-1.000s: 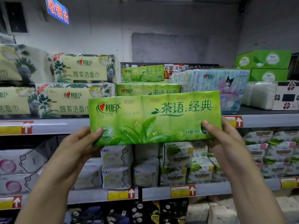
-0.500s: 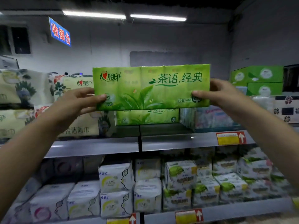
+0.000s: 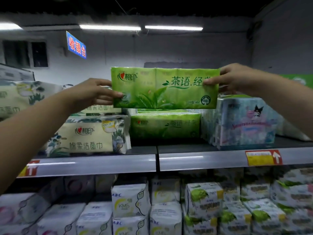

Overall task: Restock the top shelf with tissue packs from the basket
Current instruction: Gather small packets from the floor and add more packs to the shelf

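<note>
You held the green tissue pack (image 3: 165,88) level between your two hands, printed face toward you, its long axis running straight from one hand to the other and parallel to the front lip of the top shelf (image 3: 186,158). Your left hand (image 3: 92,93) pinched the left end low down, thumb on the front near the bottom corner. Your right hand (image 3: 233,78) pinched the right end higher up, thumb across the last printed character. The fingers of both hands were hidden behind the pack.

The landing place lay just below and beyond your hands: a stack of matching green packs (image 3: 165,125), centred under the held pack. So the move, as I judge it, was forward and down, without any turn. Neither hand looked clearly nearer the stack.

Under your left hand sat the cream packs (image 3: 88,136) and under your right the blue pack (image 3: 242,121) — the slot between them looked barely wider than your pack. Whether its lower edge already touched the stack I could not tell — the stack's top was blurred. The basket was out of view.
</note>
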